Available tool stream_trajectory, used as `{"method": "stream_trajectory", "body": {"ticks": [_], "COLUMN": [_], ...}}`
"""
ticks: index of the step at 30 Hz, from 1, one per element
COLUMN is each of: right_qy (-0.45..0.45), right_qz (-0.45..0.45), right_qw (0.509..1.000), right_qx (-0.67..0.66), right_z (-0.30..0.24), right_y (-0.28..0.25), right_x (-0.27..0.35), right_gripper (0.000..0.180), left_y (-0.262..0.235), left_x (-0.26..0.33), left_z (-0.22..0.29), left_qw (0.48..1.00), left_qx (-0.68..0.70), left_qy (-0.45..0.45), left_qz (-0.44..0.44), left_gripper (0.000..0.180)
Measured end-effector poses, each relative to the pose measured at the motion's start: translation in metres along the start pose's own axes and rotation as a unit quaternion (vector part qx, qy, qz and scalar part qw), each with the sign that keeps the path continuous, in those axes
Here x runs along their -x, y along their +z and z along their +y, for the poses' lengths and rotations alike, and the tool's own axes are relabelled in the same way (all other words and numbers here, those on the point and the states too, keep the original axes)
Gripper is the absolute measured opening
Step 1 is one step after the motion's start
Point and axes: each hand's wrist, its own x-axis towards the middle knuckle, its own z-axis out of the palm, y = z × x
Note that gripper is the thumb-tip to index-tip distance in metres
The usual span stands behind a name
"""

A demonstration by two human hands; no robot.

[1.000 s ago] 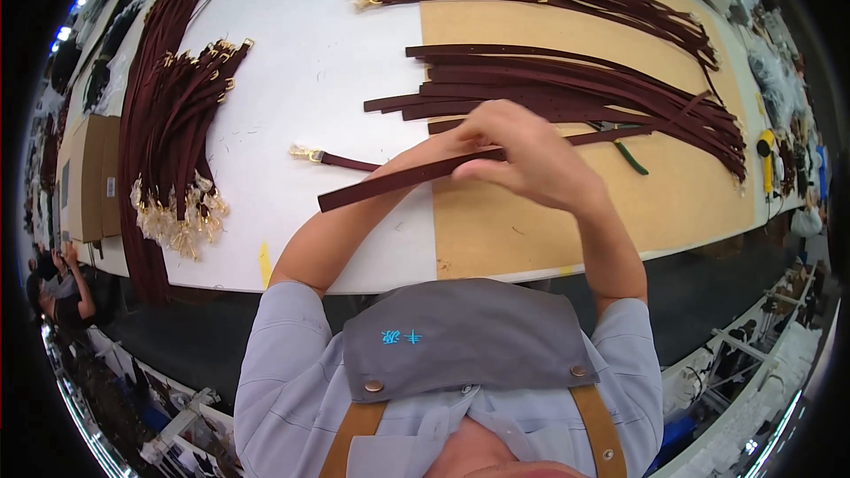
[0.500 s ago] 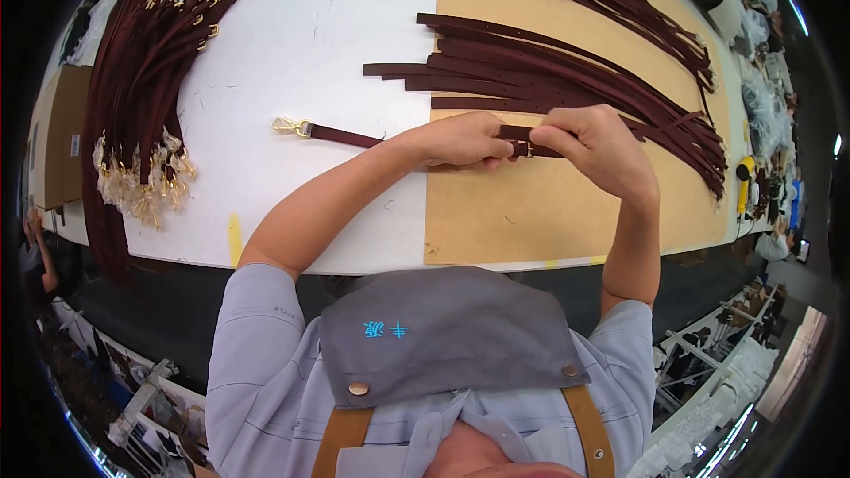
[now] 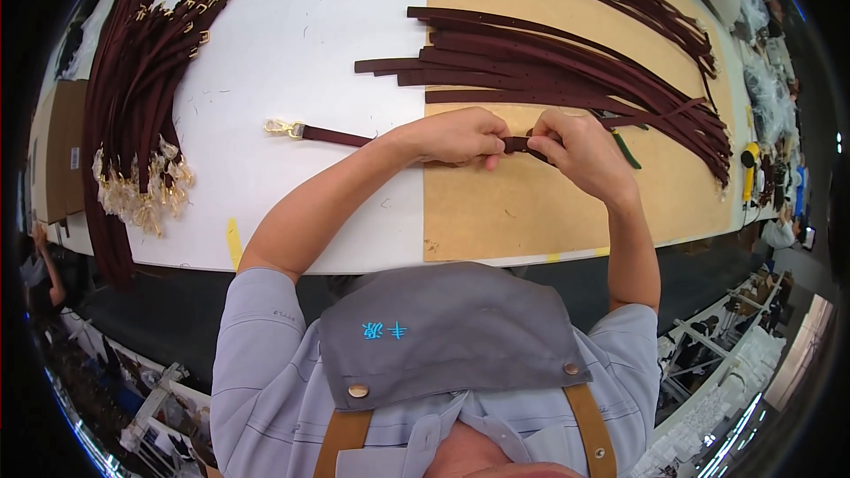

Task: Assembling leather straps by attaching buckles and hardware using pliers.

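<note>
White worktable [image 3: 288,62], tan sheet [image 3: 611,212] over the right part, fanned sheaf of dark burgundy straps [image 3: 522,66] mostly on it. Just in front of the sheaf, one burgundy strap [image 3: 338,135], partly hidden, pinched in closed grips by left hand [image 3: 465,137] and, close beside, right hand [image 3: 580,149], with gilt snap hook [image 3: 285,128] out at the left end. Step in hand, by judgement: doubling or threading the strap between the hands; next, a firm left pinch and careful right-hand guiding called for.
</note>
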Motion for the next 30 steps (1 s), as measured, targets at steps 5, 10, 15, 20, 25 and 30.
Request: {"method": "stream_trajectory", "body": {"ticks": [5, 10, 15, 20, 25, 30], "right_qy": [0.018, 0.054, 0.067, 0.041, 0.038, -0.033], "right_qz": [-0.064, -0.023, 0.041, 0.063, 0.021, 0.067], "right_qw": [0.993, 0.989, 0.972, 0.967, 0.982, 0.985], "right_qx": [-0.093, -0.137, -0.220, -0.242, -0.181, -0.153], "right_z": [0.006, 0.009, 0.019, 0.009, 0.023, 0.001], "right_y": [0.015, 0.022, 0.036, 0.043, 0.024, 0.041], "right_x": [-0.001, 0.001, 0.011, -0.006, 0.014, 0.013], "right_gripper": [0.014, 0.017, 0.017, 0.020, 0.022, 0.017], "left_y": [0.002, 0.001, 0.005, -0.009, -0.008, 0.006], "left_x": [0.001, 0.000, -0.006, 0.002, 0.001, -0.022], "left_z": [-0.005, -0.007, -0.004, -0.002, -0.017, -0.019], "left_qw": [0.990, 0.994, 0.997, 0.998, 0.983, 0.956], "left_qx": [-0.139, -0.098, -0.065, -0.036, -0.138, -0.210], "left_qy": [0.037, 0.032, 0.047, 0.032, 0.119, 0.203], "left_qz": [0.000, 0.017, 0.016, 0.035, 0.027, 0.032], "left_gripper": [0.021, 0.022, 0.022, 0.021, 0.025, 0.018]}}
